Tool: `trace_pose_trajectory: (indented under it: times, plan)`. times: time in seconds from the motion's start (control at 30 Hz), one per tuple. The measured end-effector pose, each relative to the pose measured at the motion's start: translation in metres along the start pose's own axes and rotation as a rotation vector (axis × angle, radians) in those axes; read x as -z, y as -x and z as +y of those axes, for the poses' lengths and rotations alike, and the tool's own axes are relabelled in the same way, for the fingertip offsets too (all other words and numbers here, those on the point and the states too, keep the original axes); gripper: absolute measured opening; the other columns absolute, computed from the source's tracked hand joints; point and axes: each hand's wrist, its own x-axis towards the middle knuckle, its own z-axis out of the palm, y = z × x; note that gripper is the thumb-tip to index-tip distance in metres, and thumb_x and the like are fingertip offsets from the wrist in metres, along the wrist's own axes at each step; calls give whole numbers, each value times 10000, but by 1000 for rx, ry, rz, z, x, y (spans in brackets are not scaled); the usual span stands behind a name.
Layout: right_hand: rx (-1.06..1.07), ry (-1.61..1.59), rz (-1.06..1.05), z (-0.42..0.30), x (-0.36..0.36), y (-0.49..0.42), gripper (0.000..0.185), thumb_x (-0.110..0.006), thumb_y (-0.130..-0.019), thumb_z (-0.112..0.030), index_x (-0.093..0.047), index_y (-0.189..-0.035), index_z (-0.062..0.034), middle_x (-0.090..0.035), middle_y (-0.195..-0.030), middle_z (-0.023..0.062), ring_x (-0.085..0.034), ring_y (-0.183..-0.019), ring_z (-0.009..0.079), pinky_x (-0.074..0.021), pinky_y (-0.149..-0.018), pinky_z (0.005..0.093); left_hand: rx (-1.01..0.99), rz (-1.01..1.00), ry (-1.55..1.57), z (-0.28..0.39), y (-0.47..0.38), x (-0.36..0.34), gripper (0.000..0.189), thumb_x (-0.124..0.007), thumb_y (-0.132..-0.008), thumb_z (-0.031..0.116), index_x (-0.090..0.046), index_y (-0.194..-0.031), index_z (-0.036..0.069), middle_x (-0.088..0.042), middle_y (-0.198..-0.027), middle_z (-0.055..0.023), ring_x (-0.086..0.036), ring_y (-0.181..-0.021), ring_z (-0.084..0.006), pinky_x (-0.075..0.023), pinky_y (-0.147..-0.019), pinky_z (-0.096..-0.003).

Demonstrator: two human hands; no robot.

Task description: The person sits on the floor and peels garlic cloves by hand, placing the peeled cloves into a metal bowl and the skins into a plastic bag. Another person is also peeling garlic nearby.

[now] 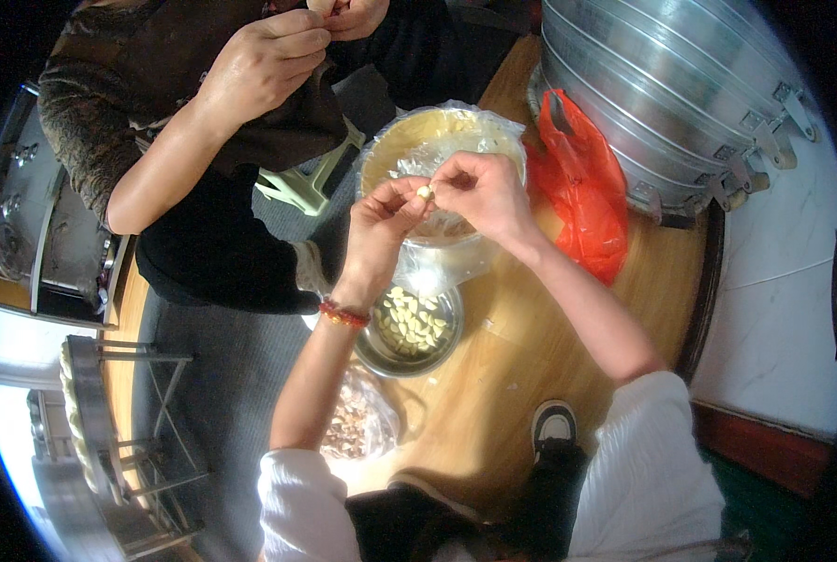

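Observation:
My left hand (388, 228), with a red beaded bracelet at the wrist, holds a pale garlic clove (424, 192) between thumb and fingers. The fingertips of my right hand (480, 193) pinch at the same clove from the other side. Both hands are above a round bucket (376, 165) lined with clear plastic, which has thin, whitish skins inside. Below it on the floor, a metal bowl (453, 344) contains many peeled garlic cloves (410, 322). Nearer to me, partly behind my left forearm, lies a clear plastic bag (383, 421) of unpeeled cloves or skins; which of these cannot be told.
A co-worker's hands (271, 63) are at the upper left, beside a light green stool (306, 186). A red plastic bag (587, 204) lies against large stacked metal steamers (657, 91) at the right. Metal racks (158, 421) stand at the lower left.

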Motion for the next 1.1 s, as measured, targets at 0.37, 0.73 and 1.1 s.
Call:
trace_pose_trajectory:
  times: [0.37, 0.73, 1.1]
  plan:
    - [103, 107, 89, -4, -3, 2, 60, -639, -765, -31, -624, -813, 2, -638, -723, 31, -577, -664, 59, -473, -617, 217, -120, 62, -157, 4, 1, 4, 167, -625, -837, 46, -625, -999, 2, -655, -917, -55, -608, -823, -107, -483, -784, -232]
    - [210, 164, 74, -7, -6, 1, 85, -641, -792, -70, -605, -830, -3, -625, -751, 100, -603, -659, 178, -469, -586, 284, -274, 146, -493, -3, -2, -1, 165, -625, -819, -19, -620, -984, -21, -653, -929, -48, -593, -830, -88, -482, -760, -226]
    - [173, 181, 36, -4, -8, 3, 102, -623, -814, -86, -584, -829, 7, -615, -747, 107, -575, -629, 177, -450, -569, 287, -344, 140, -472, -5, -1, -4, 155, -628, -811, -32, -627, -965, -18, -657, -935, -49, -590, -840, -89, -477, -772, -227]
